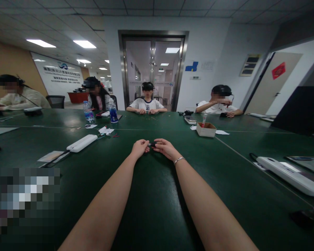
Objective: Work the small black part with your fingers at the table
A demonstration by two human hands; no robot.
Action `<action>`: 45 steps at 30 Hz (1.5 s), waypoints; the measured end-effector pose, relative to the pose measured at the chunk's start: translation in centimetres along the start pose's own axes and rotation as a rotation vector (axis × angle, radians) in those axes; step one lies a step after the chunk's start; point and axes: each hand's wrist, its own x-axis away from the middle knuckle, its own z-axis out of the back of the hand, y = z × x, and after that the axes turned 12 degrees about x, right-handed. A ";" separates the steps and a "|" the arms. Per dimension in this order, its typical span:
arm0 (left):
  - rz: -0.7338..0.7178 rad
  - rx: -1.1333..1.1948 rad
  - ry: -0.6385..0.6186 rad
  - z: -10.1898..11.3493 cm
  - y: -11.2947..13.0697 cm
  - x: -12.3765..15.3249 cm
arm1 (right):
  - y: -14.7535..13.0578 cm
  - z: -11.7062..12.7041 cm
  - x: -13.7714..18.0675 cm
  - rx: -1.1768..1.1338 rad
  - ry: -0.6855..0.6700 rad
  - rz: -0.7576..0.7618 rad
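Observation:
Both my arms stretch out over a dark green table (151, 195). My left hand (140, 148) and my right hand (164, 147) meet at the middle of the table, fingers curled. Between their fingertips they pinch a small dark object (152, 143) that is too small to name. A thin bracelet (179, 160) circles my right wrist.
A small cardboard box (206, 129) sits right of centre, a white power strip (82, 143) to the left, another white device (290, 174) at the right. Water bottles (88, 111) stand further back. Several people sit along the far and left sides. A glass door (153, 71) is behind them.

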 end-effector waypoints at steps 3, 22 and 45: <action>-0.002 -0.018 0.008 -0.1 0.0 -0.1 | 0.2 0.1 -0.2 -0.004 0.009 0.003; -0.024 -0.082 -0.009 0.0 0.2 0.3 | 0.2 0.1 -0.1 0.001 -0.014 0.005; -0.051 0.140 -0.141 0.0 0.7 1.2 | 0.5 0.3 -0.2 -0.045 0.009 0.006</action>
